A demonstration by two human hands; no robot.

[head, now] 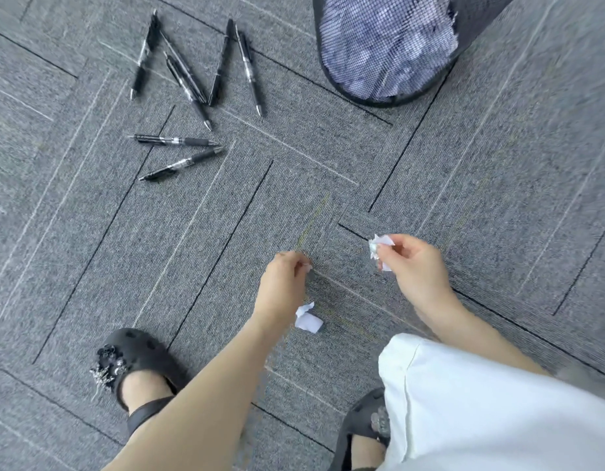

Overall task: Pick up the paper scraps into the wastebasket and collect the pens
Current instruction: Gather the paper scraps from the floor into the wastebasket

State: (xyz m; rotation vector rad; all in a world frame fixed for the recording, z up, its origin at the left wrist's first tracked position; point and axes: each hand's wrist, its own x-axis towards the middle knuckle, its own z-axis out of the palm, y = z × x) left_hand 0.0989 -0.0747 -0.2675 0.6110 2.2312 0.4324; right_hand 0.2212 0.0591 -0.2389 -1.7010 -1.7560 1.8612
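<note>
My right hand [415, 266] pinches a crumpled white paper scrap [377, 248] above the grey carpet. My left hand [284, 280] hovers with its fingers curled; a tiny pale bit shows at the fingertips, too small to identify. A white paper scrap [307, 321] lies on the carpet just below that hand. Several black pens [192, 79] lie scattered at the upper left, two more of them [178, 154] lower down. The black mesh wastebasket [471, 25] stands at the top right, with white paper visible inside.
Grey carpet tiles cover the floor. My black shoes are at the bottom, the left shoe [131, 365] and the right shoe [365, 426]. A white garment [498, 409] covers the lower right corner.
</note>
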